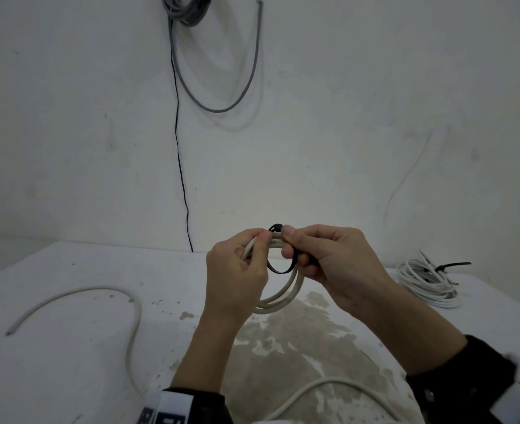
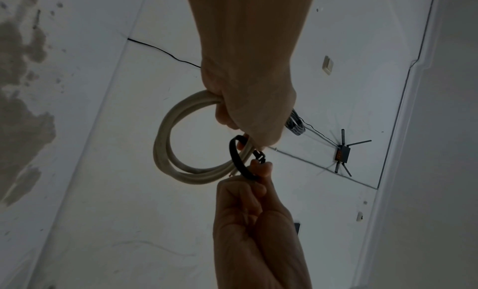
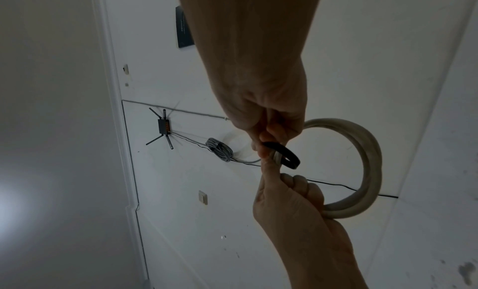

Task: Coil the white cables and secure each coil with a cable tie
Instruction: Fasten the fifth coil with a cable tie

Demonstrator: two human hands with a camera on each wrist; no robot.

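White table (image 1: 69, 270): both hands cinch black tie (image 1: 278, 270) round coil (image 1: 283, 298).

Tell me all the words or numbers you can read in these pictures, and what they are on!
None can be read.
The wrist band at the left sleeve has dark marks, too blurred to read.
The dark panel on the wall shows a faint line of print, too small to read.
The small black box with antennas has orange spots, no letters visible.
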